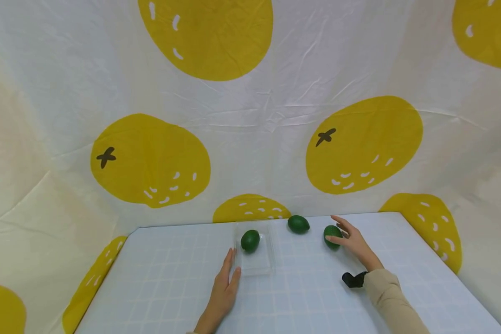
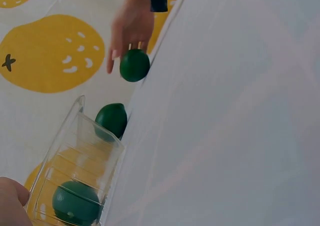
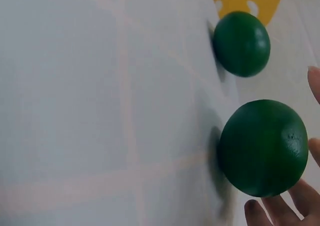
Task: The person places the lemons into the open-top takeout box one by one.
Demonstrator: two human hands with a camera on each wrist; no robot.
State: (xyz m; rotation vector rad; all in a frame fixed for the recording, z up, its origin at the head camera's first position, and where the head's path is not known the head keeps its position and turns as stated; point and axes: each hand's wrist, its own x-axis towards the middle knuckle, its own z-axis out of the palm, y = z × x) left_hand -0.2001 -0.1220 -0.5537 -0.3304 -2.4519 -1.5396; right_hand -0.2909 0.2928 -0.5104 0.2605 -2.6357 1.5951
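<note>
The right hand [image 1: 352, 241], fingers spread, cups the right lime [image 1: 332, 237]; grip gently (limes roll). The left hand [image 1: 225, 287] lies flat by the clear tray [image 1: 271, 260].

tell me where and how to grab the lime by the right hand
Grip the lime across its widest middle, thumb on one side and fingers on the other, coming from above and the near right where the right hand already is. It is rounded, smooth and lies free on the table, so a wrap around the girth is likely steadier than pinching an end.
</note>
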